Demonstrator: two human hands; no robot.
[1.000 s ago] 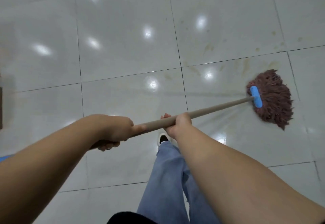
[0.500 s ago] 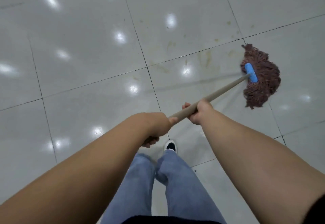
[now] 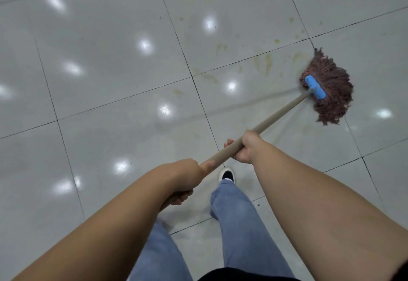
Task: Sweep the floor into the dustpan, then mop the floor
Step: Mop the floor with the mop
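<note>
From the head camera, the mop [image 3: 284, 113] runs as one long diagonal from the lower middle of the view up to the right. Its handle is a plain tan pole, smooth and round. The left hand [image 3: 184, 176] wraps the near end of the pole, fingers curled under it and thumb laid along the top. The right hand [image 3: 246, 148] grips the pole just beyond the left hand, farther along toward the head, fingers closed round it from above. Well beyond the right hand, up and to the right, the pole meets a bright blue crossbar [image 3: 315, 87], and from that bar spreads the mop head [image 3: 329, 92], a thick bunch of reddish-brown strands fanned flat on the floor [image 3: 99, 82]. The strands look slightly blurred.

The floor is glossy pale grey tile with dark grout lines and bright spots of reflected light. Yellowish-brown stains [image 3: 262, 63] lie on the tiles just left of the mop head, beyond the right hand. Below the hands are blue jeans [image 3: 240, 225], and one white and black shoe [image 3: 227, 174] shows under the pole, between the two hands.
</note>
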